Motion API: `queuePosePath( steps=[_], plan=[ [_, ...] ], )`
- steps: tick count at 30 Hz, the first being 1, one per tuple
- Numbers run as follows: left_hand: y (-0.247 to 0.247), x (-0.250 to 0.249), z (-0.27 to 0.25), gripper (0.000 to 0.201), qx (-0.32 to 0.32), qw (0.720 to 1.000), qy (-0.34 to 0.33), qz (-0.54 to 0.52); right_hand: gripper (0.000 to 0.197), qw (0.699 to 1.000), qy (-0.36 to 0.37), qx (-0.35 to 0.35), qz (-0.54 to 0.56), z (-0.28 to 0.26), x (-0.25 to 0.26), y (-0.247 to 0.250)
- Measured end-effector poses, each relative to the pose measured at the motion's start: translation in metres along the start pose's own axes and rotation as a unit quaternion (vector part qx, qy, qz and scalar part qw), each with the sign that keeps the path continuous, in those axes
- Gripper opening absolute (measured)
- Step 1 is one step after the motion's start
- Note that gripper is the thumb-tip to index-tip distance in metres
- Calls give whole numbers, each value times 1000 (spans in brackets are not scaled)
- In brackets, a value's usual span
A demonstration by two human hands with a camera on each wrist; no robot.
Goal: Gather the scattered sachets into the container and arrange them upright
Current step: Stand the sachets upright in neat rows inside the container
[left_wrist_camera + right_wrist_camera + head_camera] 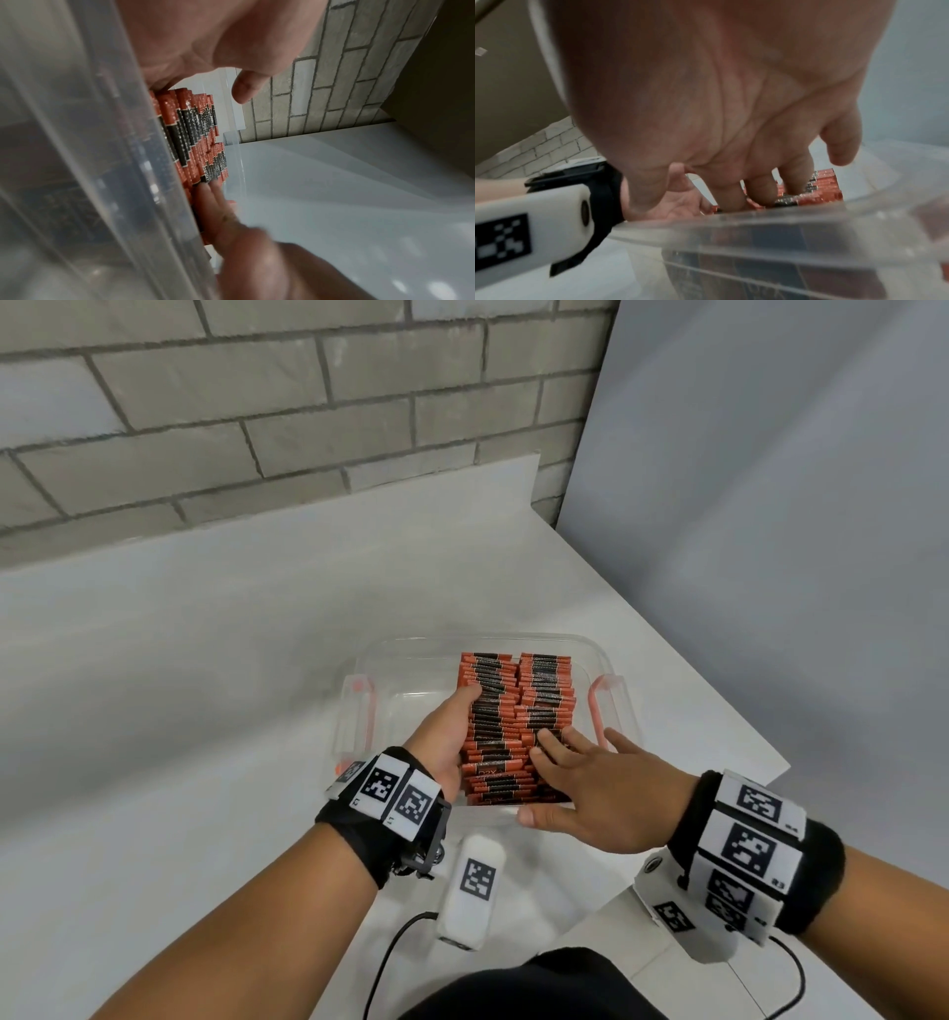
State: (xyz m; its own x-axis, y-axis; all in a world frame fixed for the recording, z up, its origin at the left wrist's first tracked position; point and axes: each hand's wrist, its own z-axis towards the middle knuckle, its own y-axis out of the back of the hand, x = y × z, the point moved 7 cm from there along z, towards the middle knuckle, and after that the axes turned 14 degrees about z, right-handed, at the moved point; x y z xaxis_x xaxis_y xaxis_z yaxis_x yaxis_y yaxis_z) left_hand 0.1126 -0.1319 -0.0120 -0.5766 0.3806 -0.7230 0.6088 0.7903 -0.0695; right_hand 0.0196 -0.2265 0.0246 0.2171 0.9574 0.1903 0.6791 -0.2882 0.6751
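Note:
A clear plastic container (398,643) with orange latches stands on the white table. Several orange-and-black sachets (544,690) stand upright in two tight rows in its right half. My left hand (452,726) is inside the container, its palm and straight fingers pressing the left side of the rows. My right hand (575,762) lies with spread fingers on the sachet tops near the front, thumb at the front wall. In the left wrist view the sachets (190,130) show behind the container wall (77,142). In the right wrist view my right hand's fingers (759,188) touch the sachets (818,190).
The white table (205,711) meets a brick wall (257,403) at the back and a grey panel (770,505) on the right. The table's right edge (760,742) runs close to the container. Wrist-camera cables (390,947) hang near my body.

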Motion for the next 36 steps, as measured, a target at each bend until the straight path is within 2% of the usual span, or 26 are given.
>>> queuePosePath(
  steps=[4,6,7,8,10,13,14,17,18,19,21,23,25,26,28,32,35,36],
  plan=[
    [2,-1,-3,33,-13,999,11,28,89,999,0,5,38,4,-4,1],
    [4,-5,-8,30,-27,998,13,46,97,990,36,-40,132,9,-3,15],
    [5,-7,-10,30,-38,998,18,44,96,975,47,-78,200,10,-4,25],
    [7,-11,-13,31,-52,997,20,45,91,956,39,-116,267,11,-6,34],
    [11,-22,-10,28,-52,998,15,35,82,904,-27,-173,389,12,-17,44],
    [15,-32,-4,58,-43,998,39,-4,81,789,-111,-211,567,19,-30,43],
    [15,-35,-1,59,-41,998,39,-18,80,757,-123,-218,603,22,-32,43],
    [7,-38,7,35,7,999,36,-35,62,692,-138,-200,680,29,-33,37],
    [2,-38,6,35,22,999,31,-34,52,678,-141,-191,695,31,-33,36],
    [1,-38,5,37,22,999,31,-29,45,669,-141,-184,706,33,-33,35],
    [5,-35,5,40,6,999,45,-24,44,662,-140,-178,714,33,-32,37],
    [10,-37,7,41,-1,999,46,-16,55,665,-139,-182,711,32,-35,41],
    [17,-38,8,56,-22,998,55,-19,68,661,-141,-203,708,32,-40,47],
    [18,-38,11,55,-20,998,53,-18,70,661,-141,-207,707,33,-41,49],
    [10,-38,12,40,5,999,51,-1,68,651,-138,-195,720,39,-42,47],
    [10,-42,13,38,-11,998,58,29,60,629,-117,-176,748,44,-36,48],
    [20,-50,13,64,-56,996,66,32,68,626,-128,-200,743,45,-46,52],
    [21,-55,13,67,-57,996,60,29,69,624,-128,-205,744,46,-47,54]
  ],
)
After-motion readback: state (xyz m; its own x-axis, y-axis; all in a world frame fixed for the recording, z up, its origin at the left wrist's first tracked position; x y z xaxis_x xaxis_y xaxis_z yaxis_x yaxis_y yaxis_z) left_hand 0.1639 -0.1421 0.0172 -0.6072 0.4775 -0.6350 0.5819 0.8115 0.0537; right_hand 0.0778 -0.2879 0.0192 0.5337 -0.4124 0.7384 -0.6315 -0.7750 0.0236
